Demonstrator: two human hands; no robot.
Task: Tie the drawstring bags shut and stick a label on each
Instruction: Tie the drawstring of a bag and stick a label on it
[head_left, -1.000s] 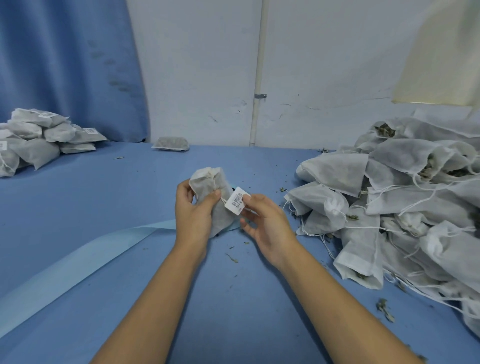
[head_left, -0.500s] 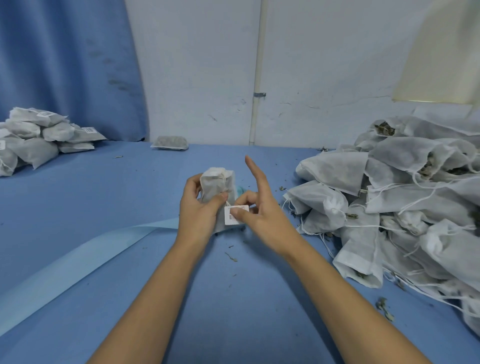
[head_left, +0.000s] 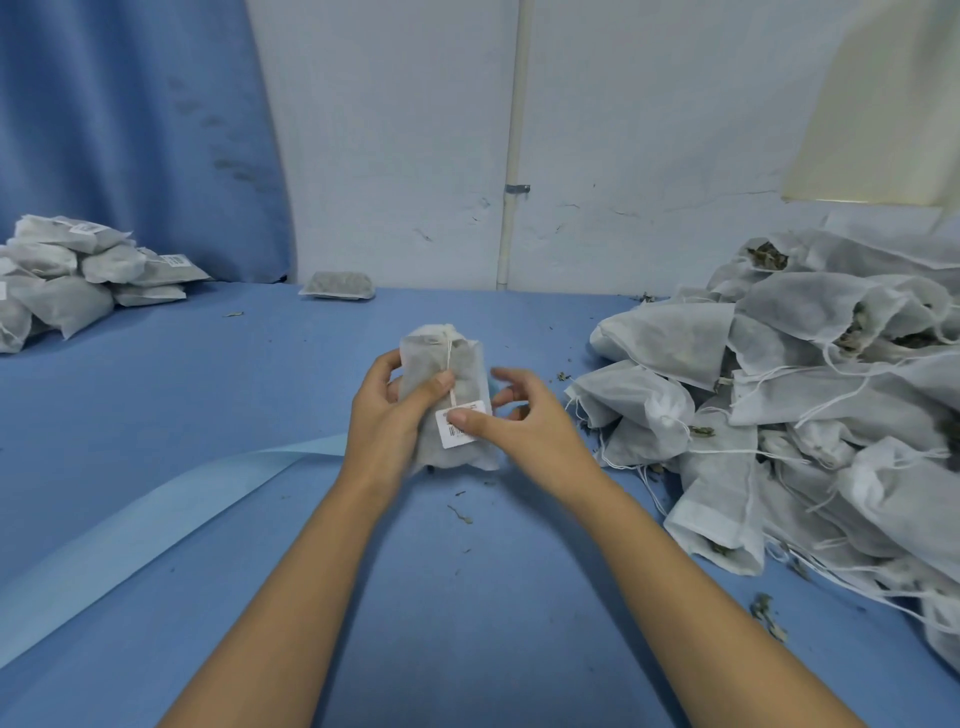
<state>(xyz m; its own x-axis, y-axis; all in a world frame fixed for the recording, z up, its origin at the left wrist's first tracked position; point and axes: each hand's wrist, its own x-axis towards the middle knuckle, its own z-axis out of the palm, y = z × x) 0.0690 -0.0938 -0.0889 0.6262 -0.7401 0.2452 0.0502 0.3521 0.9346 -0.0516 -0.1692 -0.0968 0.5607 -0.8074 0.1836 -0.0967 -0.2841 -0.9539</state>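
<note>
Centre of frame: one drawstring bag (head_left: 457, 364) is held upright, just above the blue table (head_left: 467, 623), its neck gathered and tied, with the drawstring (head_left: 448, 366) running down its front.

The left hand (head_left: 392, 421) grips the bag from the left side. Its thumb lies across the front and its fingers are curled round the left edge.

A white barcode label (head_left: 460, 428) sits on the lower front of the bag. The right hand (head_left: 524, 426) has its thumb (head_left: 467, 417) pressed on the label's upper edge. Its other fingers are loosely spread beside the bag's right edge and blurred. Whether they touch the bag cannot be determined.

The two hands are close together, one on either side of the bag.

Right of frame: a large pile of untied bags (head_left: 779, 395) with loose strings and open mouths showing dried plant matter.

Upper left: a stack of closed, labelled bags (head_left: 67, 275).

Centre rear, at the wall: a single flat bag (head_left: 337, 286).

Lower left: a pale blue strip (head_left: 156, 519) lies across the table and passes behind the left hand. Plant fragments (head_left: 460, 514) are scattered on the surface.
</note>
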